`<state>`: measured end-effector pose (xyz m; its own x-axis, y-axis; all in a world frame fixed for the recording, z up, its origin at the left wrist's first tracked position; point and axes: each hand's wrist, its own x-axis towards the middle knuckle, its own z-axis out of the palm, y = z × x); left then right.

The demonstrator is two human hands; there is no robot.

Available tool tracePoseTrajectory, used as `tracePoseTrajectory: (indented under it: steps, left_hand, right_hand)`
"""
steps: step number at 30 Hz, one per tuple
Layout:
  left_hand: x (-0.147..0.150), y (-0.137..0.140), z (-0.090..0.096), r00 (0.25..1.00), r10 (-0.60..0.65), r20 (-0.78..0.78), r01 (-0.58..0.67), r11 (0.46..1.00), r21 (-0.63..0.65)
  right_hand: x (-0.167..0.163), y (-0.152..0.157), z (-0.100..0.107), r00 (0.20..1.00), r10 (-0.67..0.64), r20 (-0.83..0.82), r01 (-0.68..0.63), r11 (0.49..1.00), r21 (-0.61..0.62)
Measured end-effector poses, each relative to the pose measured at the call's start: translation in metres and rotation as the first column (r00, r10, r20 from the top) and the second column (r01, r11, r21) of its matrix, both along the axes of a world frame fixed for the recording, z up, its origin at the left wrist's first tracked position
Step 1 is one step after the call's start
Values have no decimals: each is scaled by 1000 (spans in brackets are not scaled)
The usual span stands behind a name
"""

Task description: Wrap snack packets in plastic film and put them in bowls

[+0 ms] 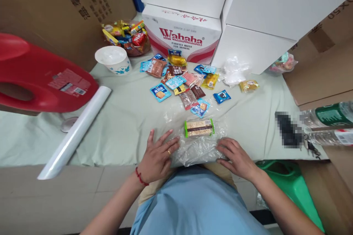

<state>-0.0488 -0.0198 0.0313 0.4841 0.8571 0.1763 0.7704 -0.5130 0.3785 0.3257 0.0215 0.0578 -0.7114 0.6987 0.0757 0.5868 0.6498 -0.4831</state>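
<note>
A clear plastic bag (193, 151) lies flat on the cloth-covered table, close to its front edge. On the bag sits a wrapped wafer snack (199, 128) with green ends and a dark band. My left hand (158, 154) rests at the bag's left side, fingers spread, a ring and a red bracelet on it. At the bag's right edge is my right hand (235, 156), fingers apart and slightly bent, touching the plastic. Beyond the bag is a loose pile of small snack packets (188, 99), blue, brown, pink and yellow. A blue packet (221, 96) lies to its right.
A white paper cup (113, 60) and a snack-filled basket (127, 38) stand behind left. A white roll (74, 132) and red plastic container (46, 73) are left. Crumpled white plastic (235, 70) lies before white boxes (256, 49). Plastic bottles (331, 114) and keys (311, 147) are right.
</note>
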Motion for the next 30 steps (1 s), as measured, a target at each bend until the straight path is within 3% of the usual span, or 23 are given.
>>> tracePoseTrajectory:
  steps: [3,5,11,16,19,22,25,30]
  left_hand:
    - [-5,6,2,999,-54,-10,52,995,-90]
    - [-7,9,2,999,-25,-21,23,992,-125]
    - [1,32,-4,966,202,159,-175,970,-169]
    - [5,64,-5,837,488,246,-434,867,-243]
    - [7,76,-5,787,586,193,-553,809,-200]
    - [8,78,-9,765,618,180,-600,786,-150]
    - [9,75,-14,752,631,193,-620,775,-118]
    - [12,72,-15,677,689,259,-694,714,-86]
  right_hand:
    - [0,-1,-9,998,-33,-45,30,998,-58]
    - [-3,8,-2,993,-37,-113,25,994,-109]
    - [-21,63,43,986,-41,-164,5,976,-217]
    - [-38,112,37,976,-214,-49,192,938,-289]
    - [-41,131,26,953,-227,201,271,934,-232]
    - [-43,142,30,903,-238,357,293,950,-108]
    - [-56,153,42,909,-272,317,276,961,33]
    - [-112,181,36,968,-53,246,31,995,92]
